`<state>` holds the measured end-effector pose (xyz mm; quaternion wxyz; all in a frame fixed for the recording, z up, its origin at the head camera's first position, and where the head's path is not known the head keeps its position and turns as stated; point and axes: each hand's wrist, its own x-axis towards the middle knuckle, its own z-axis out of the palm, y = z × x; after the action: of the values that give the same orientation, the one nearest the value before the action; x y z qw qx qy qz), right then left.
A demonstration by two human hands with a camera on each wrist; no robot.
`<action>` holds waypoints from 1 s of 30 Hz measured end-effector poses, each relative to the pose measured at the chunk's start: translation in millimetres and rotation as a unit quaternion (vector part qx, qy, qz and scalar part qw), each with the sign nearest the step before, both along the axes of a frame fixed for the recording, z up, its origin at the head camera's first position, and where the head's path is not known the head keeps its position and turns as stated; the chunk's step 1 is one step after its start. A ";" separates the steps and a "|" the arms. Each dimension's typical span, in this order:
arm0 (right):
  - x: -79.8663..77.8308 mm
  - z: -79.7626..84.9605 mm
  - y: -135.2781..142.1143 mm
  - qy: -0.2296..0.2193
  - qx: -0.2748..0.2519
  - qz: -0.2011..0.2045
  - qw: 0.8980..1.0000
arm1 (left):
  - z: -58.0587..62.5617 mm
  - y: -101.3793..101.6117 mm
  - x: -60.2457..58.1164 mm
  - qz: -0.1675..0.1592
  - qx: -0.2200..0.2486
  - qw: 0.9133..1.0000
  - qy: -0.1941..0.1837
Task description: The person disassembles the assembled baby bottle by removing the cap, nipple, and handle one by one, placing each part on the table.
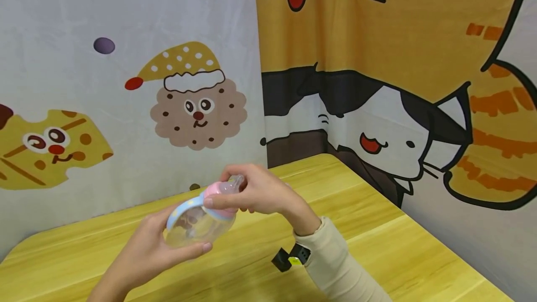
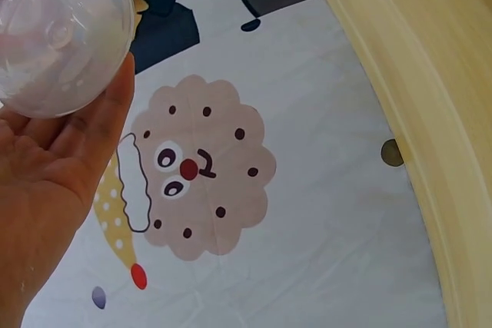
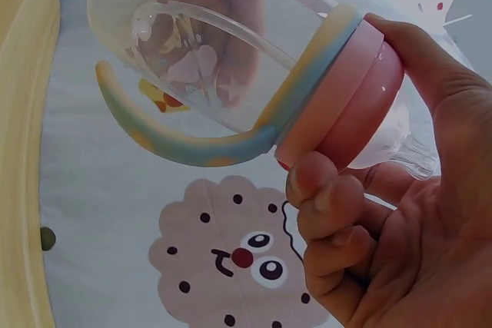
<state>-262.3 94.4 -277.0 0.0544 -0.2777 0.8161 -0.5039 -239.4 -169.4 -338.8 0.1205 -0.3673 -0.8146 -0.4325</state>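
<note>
Head view: my left hand [image 1: 144, 246] grips the clear baby bottle [image 1: 197, 220] above the yellow counter [image 1: 377, 241], right hand [image 1: 260, 192] fingers clamped on its pink collar [image 1: 218, 192].

In your head view, your left hand [image 1: 155, 241] covers the underside of the baby bottle [image 1: 197, 220], and your right hand [image 1: 256, 195] hides most of the pink collar [image 1: 216, 192]; only the tip of the teat [image 1: 236, 183] shows. Your left forearm runs off the bottom edge. A small dark device [image 1: 289, 257] at your right wrist is too small to identify.

In the left wrist view, the bottle's base [image 2: 58, 32] is cut by the top and left edges, and it looks blurred.

In the right wrist view, the picture printed on the bottle [image 3: 181, 74] is unclear, and your palm is cropped at the right edge.
</note>
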 end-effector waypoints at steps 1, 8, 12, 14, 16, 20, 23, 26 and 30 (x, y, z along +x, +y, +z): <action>0.0 -0.2 -0.3 0.001 -0.001 0.003 1.000 | 0.4 -0.9 0.2 -0.005 0.002 1.000 -0.005; -0.6 -1.2 -2.1 0.033 0.000 0.013 0.999 | 3.2 -2.7 2.1 -0.027 0.017 0.999 -0.036; 0.2 -0.7 -2.8 0.037 -0.007 0.017 0.999 | 3.6 -3.0 2.5 -0.034 0.020 0.999 -0.034; 0.5 -0.6 -3.1 0.039 -0.014 0.021 0.999 | 3.8 -3.4 2.1 -0.031 0.017 0.999 -0.024; 0.7 -0.9 -3.3 0.042 -0.021 0.025 0.999 | 3.9 -3.6 1.4 -0.027 0.014 0.999 -0.011; 0.4 -1.8 -4.5 0.048 -0.039 0.031 0.998 | 4.7 -4.1 1.0 -0.023 0.014 1.000 0.010; -0.4 -3.0 -6.0 0.052 -0.046 0.029 0.997 | 5.1 -4.4 1.3 -0.020 0.017 1.000 0.009; -1.2 -4.7 -7.4 0.048 -0.050 0.028 0.997 | 4.8 -5.5 1.6 -0.018 0.016 0.999 0.020; -2.3 -6.2 -8.0 0.043 -0.056 0.031 0.997 | 4.6 -6.7 1.1 -0.015 0.017 0.999 0.024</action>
<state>-264.6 86.4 -283.2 0.0190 -0.3268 0.7795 -0.5341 -238.3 -176.2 -334.2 0.1396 -0.3879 -0.7983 -0.4390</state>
